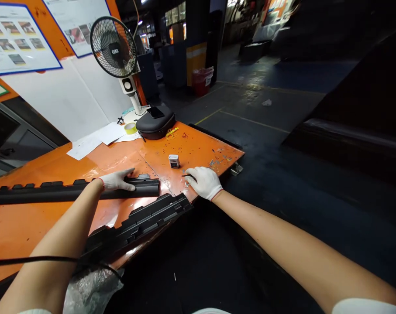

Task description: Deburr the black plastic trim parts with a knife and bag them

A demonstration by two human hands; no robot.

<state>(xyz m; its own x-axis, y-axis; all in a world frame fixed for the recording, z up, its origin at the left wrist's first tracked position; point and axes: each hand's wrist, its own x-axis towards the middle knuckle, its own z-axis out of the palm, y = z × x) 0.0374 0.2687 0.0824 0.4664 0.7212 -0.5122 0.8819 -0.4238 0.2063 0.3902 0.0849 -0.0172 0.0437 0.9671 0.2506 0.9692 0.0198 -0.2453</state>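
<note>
My left hand [117, 180], in a white glove, lies flat with fingers stretched out on the right end of a long black plastic trim strip [53, 191] that runs across the orange table [191, 148]. My right hand [203, 182], also gloved, rests curled on the table near its right edge, closed on a small dark tool I cannot make out. A second black ribbed plastic part [142, 220] lies along the table's near edge between my arms.
A small white device [173, 161] stands just beyond my right hand. Farther back are a black case [155, 123], a tape roll [130, 127], papers [96, 138] and a desk fan [114, 47]. A black cable [47, 260] crosses my left forearm. Dark floor lies to the right.
</note>
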